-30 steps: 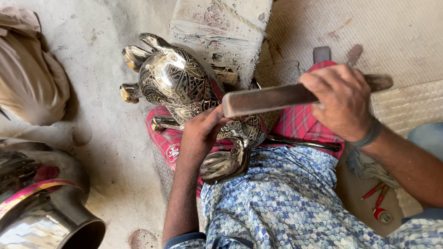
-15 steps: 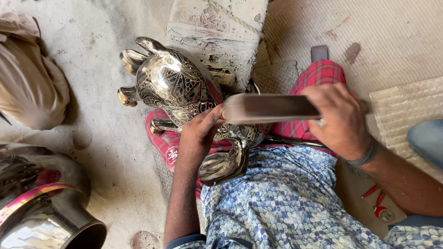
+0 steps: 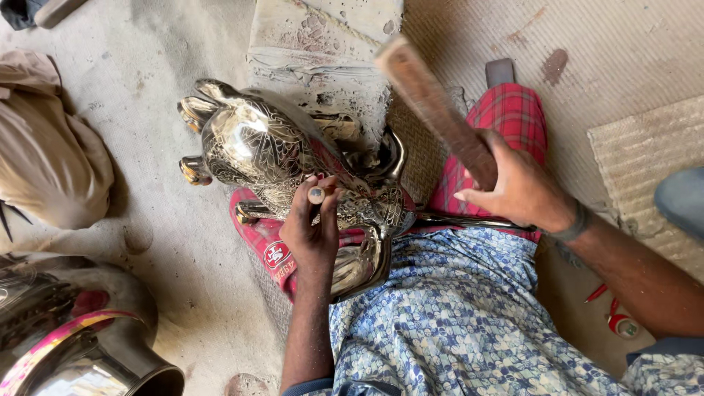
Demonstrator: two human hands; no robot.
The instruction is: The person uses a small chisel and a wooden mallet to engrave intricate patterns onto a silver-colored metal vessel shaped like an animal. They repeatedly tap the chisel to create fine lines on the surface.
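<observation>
Blue patterned shirt, sleeves pushed up, red checked trousers, dark band on the right wrist

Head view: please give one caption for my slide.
Left hand holds punch on engraved metal animal figure; right hand raises wooden bat.

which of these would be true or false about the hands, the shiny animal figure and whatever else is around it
1. The left hand holds a small punch-like tool against the metal figure. True.
2. The right hand is empty. False: it grips a flat wooden bar, raised and blurred.
3. The figure rests on red checked cloth over the person's lap. True.
4. The figure is dull black plastic. False: it is shiny, engraved metal.
5. A large shiny metal vessel with a pink band sits at lower left. True.
6. The person wears a plain white shirt. False: the shirt is blue patterned.
</observation>
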